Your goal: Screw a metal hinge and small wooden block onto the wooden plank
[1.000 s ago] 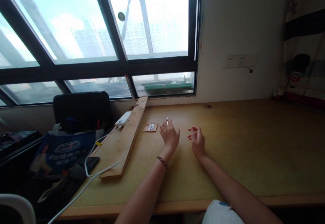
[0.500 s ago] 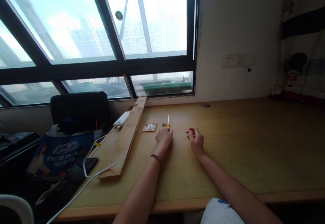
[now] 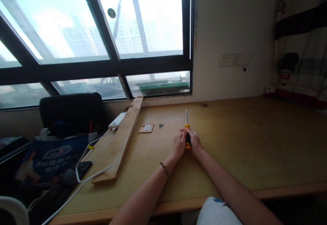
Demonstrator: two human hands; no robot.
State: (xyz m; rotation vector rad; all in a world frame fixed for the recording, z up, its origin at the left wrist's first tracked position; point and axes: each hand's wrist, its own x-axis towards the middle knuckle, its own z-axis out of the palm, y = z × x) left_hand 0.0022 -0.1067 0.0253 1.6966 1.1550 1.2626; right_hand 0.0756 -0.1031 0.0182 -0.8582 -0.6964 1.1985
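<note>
A screwdriver [image 3: 188, 138] with a yellow and black handle is held between both hands, its metal shaft pointing away toward the wall. My left hand [image 3: 180, 142] grips the handle from the left side, with a beaded bracelet on that wrist. From the right, my right hand [image 3: 195, 140] closes on the same handle. To the left of the hands, several small screws [image 3: 160, 126] lie in a little pile on the table. Farther left, a metal hinge [image 3: 147, 128] rests on a small brown piece of board or card [image 3: 141, 129].
A long wooden plank [image 3: 120, 150] runs along the left of the table [image 3: 242, 143], with a white power bank-like box [image 3: 118, 120] and a white cable [image 3: 95, 175] beside it. A blue bag [image 3: 55, 162] and a black chair [image 3: 73, 111] stand left. The window is behind.
My left hand has moved right with the screwdriver, away from the screws. My right hand, earlier apart with nothing visible in it, now closes on the handle too. The view has shifted slightly right.
</note>
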